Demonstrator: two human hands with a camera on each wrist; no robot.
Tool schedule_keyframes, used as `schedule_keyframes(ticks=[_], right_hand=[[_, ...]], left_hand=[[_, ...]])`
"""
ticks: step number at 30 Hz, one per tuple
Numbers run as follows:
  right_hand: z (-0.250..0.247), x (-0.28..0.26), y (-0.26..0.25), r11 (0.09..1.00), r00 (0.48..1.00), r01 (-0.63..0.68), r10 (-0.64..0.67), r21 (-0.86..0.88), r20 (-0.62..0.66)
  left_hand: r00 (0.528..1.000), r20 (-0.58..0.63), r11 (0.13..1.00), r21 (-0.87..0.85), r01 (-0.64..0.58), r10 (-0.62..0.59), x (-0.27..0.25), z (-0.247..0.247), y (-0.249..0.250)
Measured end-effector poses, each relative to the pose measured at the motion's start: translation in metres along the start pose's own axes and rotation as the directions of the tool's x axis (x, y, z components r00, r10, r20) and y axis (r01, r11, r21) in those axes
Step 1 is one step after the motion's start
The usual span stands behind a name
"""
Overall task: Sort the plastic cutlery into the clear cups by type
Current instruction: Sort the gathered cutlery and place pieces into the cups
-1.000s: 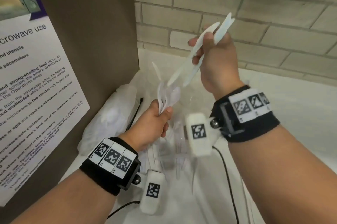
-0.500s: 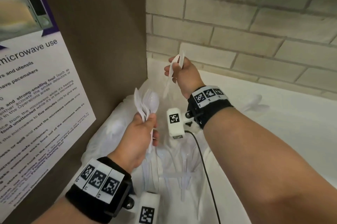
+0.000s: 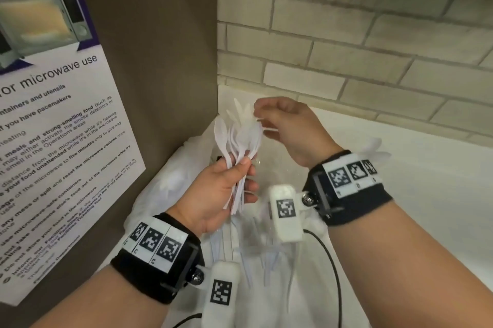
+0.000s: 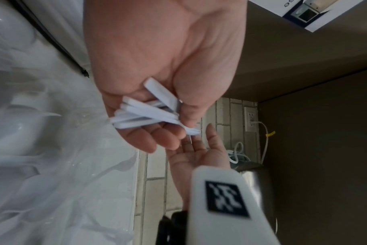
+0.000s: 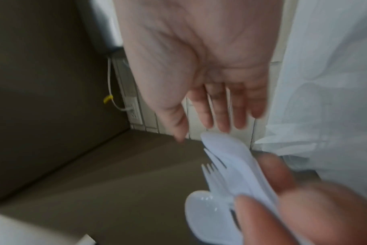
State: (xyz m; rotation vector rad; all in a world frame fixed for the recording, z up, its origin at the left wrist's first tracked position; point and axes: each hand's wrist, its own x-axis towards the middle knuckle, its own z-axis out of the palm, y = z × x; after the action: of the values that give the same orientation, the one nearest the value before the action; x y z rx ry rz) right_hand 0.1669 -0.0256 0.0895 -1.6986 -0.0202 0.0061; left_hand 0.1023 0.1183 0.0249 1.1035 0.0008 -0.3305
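Note:
My left hand [image 3: 244,175] grips a bundle of white plastic cutlery [image 3: 240,141], spoons and forks fanned upward. In the left wrist view the handles [image 4: 144,114] cross under my thumb. My right hand [image 3: 262,121] hovers at the top of the bundle with relaxed fingers and holds nothing; the right wrist view shows its fingers [image 5: 220,107] straight just above the spoon bowls and fork tines [image 5: 220,167]. Behind the bundle, white knife tips [image 3: 240,110] stand in the corner. I cannot make out a clear cup around them.
Loose white cutlery [image 3: 253,253] lies on the white counter [image 3: 426,207] below my hands, on thin plastic bags [image 3: 165,175]. More pieces [image 3: 374,146] lie right of my right wrist. A brown panel with a microwave poster [image 3: 53,127] closes the left; a brick wall [image 3: 346,61] stands behind.
The two knives my right hand was holding have left it, and it has moved over to the bundle. My left hand keeps its grip on the spoons and forks.

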Motion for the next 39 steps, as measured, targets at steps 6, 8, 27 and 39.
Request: schedule_keyframes(ticks=[6,8,27,39], right_hand=[[-0.014,-0.036,0.004,0.996,0.996,-0.090,0.090,0.005,-0.021],[-0.018,-0.039,0.005,0.996,0.993,-0.085,0.085,0.002,-0.086],[-0.035,-0.044,-0.003,0.965,0.989,0.039,-0.075,-0.261,-0.130],[-0.028,-0.041,-0.001,0.975,0.992,-0.124,0.115,-0.184,-0.060]], left_hand=[[0.992,0.121,0.998,0.065,0.022,-0.030,0.000,0.012,-0.003],[0.989,0.139,0.995,0.094,0.031,-0.044,0.001,0.014,-0.006],[0.995,0.080,0.987,0.154,0.039,-0.052,0.010,0.018,-0.016],[0.996,-0.014,0.950,0.303,-0.077,0.085,0.007,0.024,-0.017]])
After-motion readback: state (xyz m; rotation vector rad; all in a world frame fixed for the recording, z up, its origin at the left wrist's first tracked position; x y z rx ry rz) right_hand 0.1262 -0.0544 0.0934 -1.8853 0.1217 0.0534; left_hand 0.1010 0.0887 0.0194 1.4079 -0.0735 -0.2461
